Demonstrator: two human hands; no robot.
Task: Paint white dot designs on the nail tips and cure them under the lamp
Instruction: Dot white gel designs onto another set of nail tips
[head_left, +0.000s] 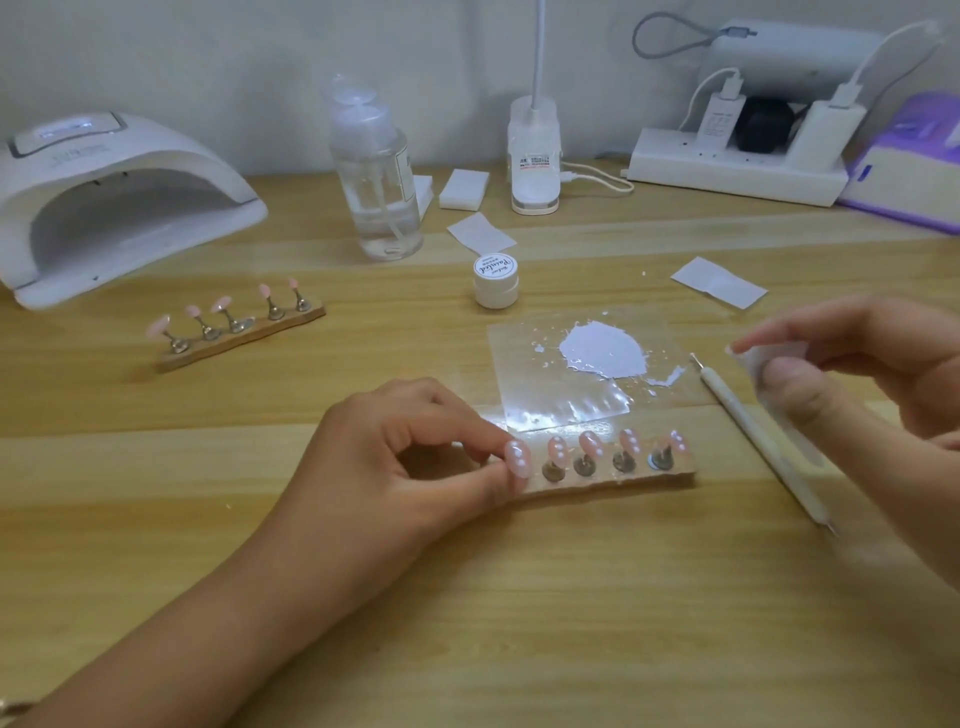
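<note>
**A:** Where's the left hand (415, 447)?
**B:** Low on the bench (519, 597), with thumb and forefinger pinching the end tip (517, 457) of the near holder (613, 480). That tip sits at the holder's left end, right at the fingertips.
**A:** And the rest?
**B:** Four more tips (589, 442) stand in a row just right of that hand. Each is on a metal peg and has white dots on the pink.
**A:** The right hand (857, 374)?
**B:** Raised, right of the holder, fingers curled round something white. It's probably a wipe (753, 364), but it's blurred.
**A:** The pen (763, 441)?
**B:** Lying on the bench just left of the right hand, in neither hand's grip.
**A:** Paint (605, 349)?
**B:** A white patch on a clear film (561, 384), between the hands and just beyond the holder. The jar (496, 280) stands farther beyond, lid on.
**A:** The lamp (119, 202)?
**B:** Well beyond the left hand and to its left, with its mouth open towards us. A second holder (239, 338) with five pink tips lies between the lamp and that hand.
</note>
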